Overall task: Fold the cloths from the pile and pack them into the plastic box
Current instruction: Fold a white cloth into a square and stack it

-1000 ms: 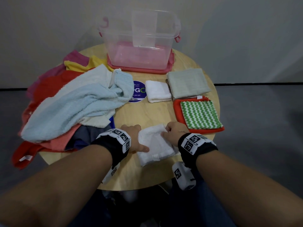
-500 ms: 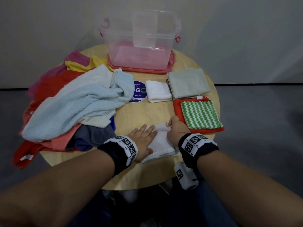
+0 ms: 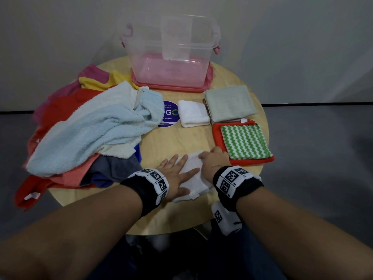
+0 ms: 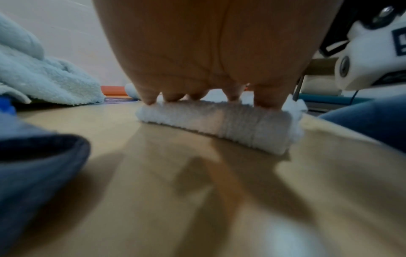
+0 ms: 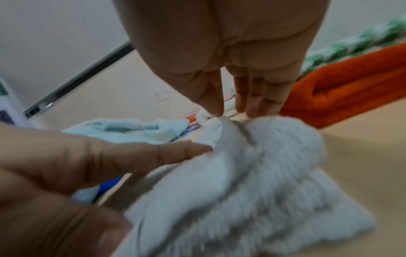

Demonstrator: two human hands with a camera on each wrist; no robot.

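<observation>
Soft, light white washcloth [image 3: 192,174], near front edge of bench [image 3: 171,142], between both hands; limp terry, best taken at folded corners, pressed flat to hold a crease. Left hand [image 3: 175,174] flat, fingers straight, pressing down on it. Right hand [image 3: 212,161] pinching far edge between thumb and fingertips [image 5: 211,104]. Versus half a second ago: left palm slid further onto cloth, fold narrower. Clear plastic box [image 3: 171,51] empty at back.

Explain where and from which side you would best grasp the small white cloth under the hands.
Probably the white cloth by its left folded edge, coming from the left: that edge is thick and rounded, while the near edge looks loose, with a tag.
</observation>
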